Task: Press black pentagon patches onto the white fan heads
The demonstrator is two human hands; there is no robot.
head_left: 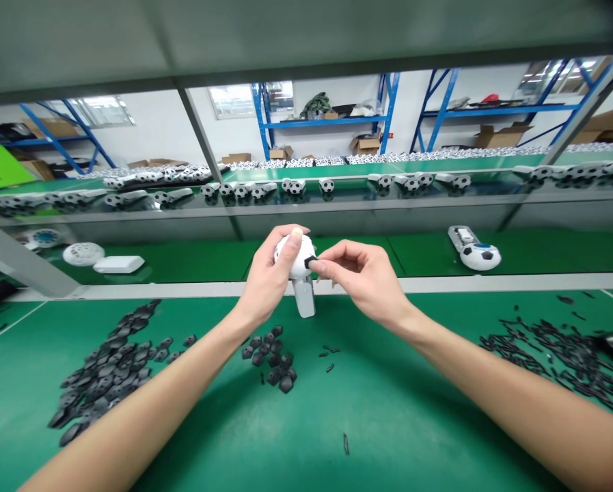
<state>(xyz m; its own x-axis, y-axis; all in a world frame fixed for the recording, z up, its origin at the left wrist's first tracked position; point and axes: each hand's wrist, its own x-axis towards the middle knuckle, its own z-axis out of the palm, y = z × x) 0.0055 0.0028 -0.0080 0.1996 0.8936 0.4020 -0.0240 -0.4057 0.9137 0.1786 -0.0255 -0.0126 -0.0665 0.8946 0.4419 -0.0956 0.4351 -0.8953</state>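
Head view: clasping a white ball-shaped shell [301,260], a white rectangular block [305,298] hanging below it, in a closed left hand [266,277] grip above the green counter [378,424], while pressing a small black piece [311,262] against the shell in a narrow right hand [366,281] grip, black hexagonal patches [270,359] lying just below.

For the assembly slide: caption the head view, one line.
Left hand grips a white ball-shaped housing as right hand holds a black strip to it, above black patches on a green bench.
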